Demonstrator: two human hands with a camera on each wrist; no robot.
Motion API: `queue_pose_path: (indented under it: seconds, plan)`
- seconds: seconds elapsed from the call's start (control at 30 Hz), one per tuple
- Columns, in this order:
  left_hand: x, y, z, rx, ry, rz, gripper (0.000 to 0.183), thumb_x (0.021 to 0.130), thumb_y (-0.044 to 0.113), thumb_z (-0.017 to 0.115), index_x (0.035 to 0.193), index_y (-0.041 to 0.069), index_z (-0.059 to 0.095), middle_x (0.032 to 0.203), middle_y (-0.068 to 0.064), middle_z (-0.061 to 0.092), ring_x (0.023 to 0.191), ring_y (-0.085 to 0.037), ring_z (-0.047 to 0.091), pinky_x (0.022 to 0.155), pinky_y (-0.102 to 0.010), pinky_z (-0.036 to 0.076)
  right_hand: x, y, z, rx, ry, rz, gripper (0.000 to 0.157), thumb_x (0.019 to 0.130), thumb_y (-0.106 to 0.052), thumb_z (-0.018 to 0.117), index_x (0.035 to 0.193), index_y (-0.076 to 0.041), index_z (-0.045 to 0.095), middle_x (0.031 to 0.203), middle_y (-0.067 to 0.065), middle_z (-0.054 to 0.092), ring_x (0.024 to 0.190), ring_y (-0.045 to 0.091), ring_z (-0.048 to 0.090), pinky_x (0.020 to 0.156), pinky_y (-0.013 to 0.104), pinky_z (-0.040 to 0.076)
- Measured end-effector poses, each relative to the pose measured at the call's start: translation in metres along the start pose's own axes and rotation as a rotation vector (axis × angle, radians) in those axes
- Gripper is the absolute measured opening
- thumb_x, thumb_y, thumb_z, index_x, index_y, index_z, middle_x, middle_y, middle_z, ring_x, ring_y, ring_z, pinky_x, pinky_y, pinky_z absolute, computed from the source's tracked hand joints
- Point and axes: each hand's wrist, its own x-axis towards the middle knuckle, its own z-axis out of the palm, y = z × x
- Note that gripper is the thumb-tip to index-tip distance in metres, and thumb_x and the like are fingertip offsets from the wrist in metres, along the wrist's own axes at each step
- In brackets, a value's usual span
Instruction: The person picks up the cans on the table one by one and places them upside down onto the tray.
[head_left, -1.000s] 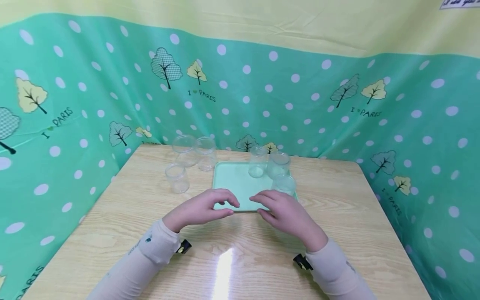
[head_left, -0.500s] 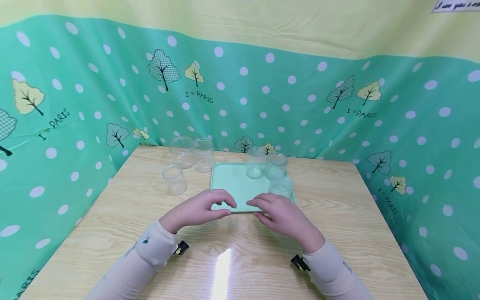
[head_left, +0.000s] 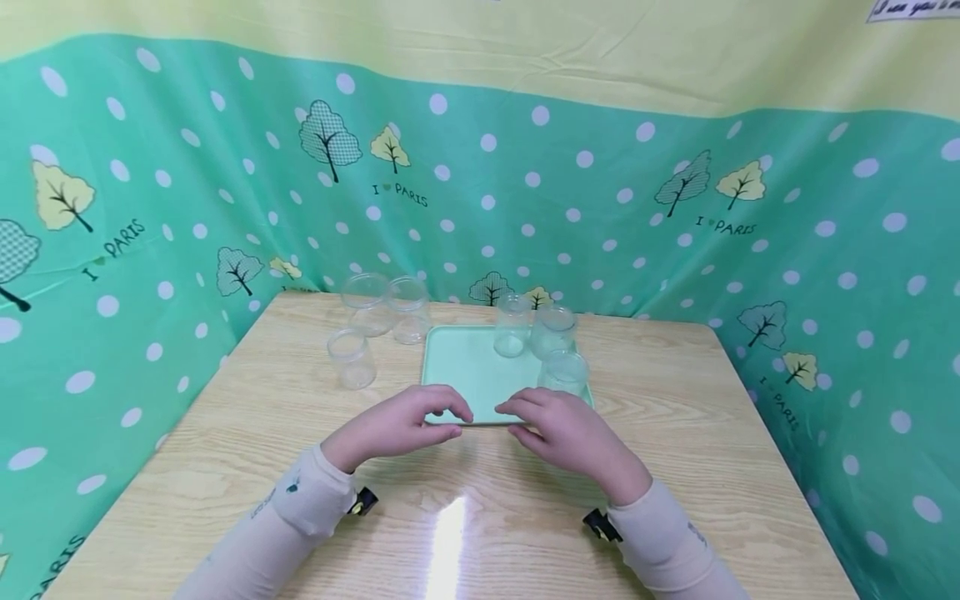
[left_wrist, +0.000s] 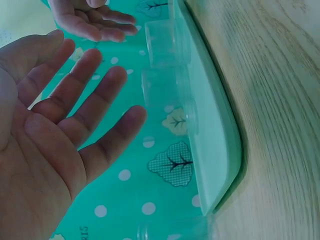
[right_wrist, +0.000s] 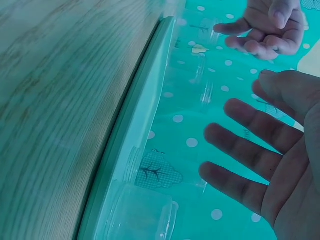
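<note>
My left hand [head_left: 408, 423] is held above the near edge of a pale green tray [head_left: 468, 367], fingers loosely bent and holding nothing. Facing it, my right hand [head_left: 566, 429] hovers over the tray's near right part, also holding nothing. Three clear jars stand on the tray's right side: a tall narrow jar [head_left: 512, 325], a wider jar [head_left: 553, 329] behind, and a low jar [head_left: 564, 369] partly hidden by the right hand. In the left wrist view the fingers [left_wrist: 102, 100] are spread apart; the right wrist view shows the right fingers [right_wrist: 245, 145] much the same way.
Left of the tray, three more clear jars stand on the wooden table [head_left: 645, 517]: a wide jar [head_left: 366, 304], a narrower jar [head_left: 409, 310] and a small jar [head_left: 352, 358] nearer me. A green dotted curtain [head_left: 585, 208] hangs behind and along both sides.
The head view has shifted slightly. My left hand has dipped a little; the right hand, the tray and the jars have stayed in place.
</note>
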Motion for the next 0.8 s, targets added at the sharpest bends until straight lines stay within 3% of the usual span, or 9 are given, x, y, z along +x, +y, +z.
queue_pose_path:
  seconds: [0.13, 0.37, 0.5, 0.8]
  plan:
    - [-0.004, -0.003, 0.001, 0.0, 0.022, -0.014, 0.02, 0.102, 0.025, 0.065, 0.12, 0.018, 0.071, 0.119, 0.011, 0.069, 0.108, -0.015, 0.065, 0.087, -0.037, 0.058, 0.0, 0.0, 0.0, -0.001, -0.007, -0.001, 0.028, 0.097, -0.025, 0.073, 0.124, -0.02, 0.071, 0.115, -0.008, 0.07, 0.101, 0.011, 0.069, 0.086, 0.031, 0.059]
    - [-0.012, -0.012, 0.0, 0.035, 0.054, -0.023, 0.016, 0.102, 0.024, 0.067, 0.117, 0.028, 0.069, 0.117, 0.002, 0.072, 0.109, -0.015, 0.065, 0.093, -0.041, 0.056, 0.0, 0.002, 0.002, -0.001, -0.014, -0.009, 0.025, 0.097, -0.025, 0.072, 0.121, -0.021, 0.072, 0.113, -0.009, 0.071, 0.099, 0.01, 0.069, 0.085, 0.03, 0.059]
    - [-0.015, -0.016, -0.01, 0.078, 0.08, 0.0, 0.014, 0.102, 0.026, 0.066, 0.116, 0.03, 0.069, 0.115, 0.006, 0.071, 0.109, -0.011, 0.065, 0.094, -0.04, 0.056, 0.0, 0.001, 0.002, 0.007, -0.013, -0.019, 0.024, 0.096, -0.024, 0.073, 0.12, -0.02, 0.073, 0.111, -0.008, 0.071, 0.098, 0.009, 0.07, 0.084, 0.029, 0.059]
    - [-0.01, -0.02, -0.031, 0.214, 0.116, 0.034, 0.012, 0.098, 0.027, 0.072, 0.11, 0.027, 0.07, 0.111, 0.012, 0.07, 0.108, -0.014, 0.067, 0.096, -0.038, 0.055, -0.001, 0.003, 0.004, 0.027, -0.031, -0.037, 0.025, 0.095, -0.022, 0.075, 0.119, -0.019, 0.074, 0.111, -0.009, 0.071, 0.1, 0.008, 0.069, 0.087, 0.028, 0.059]
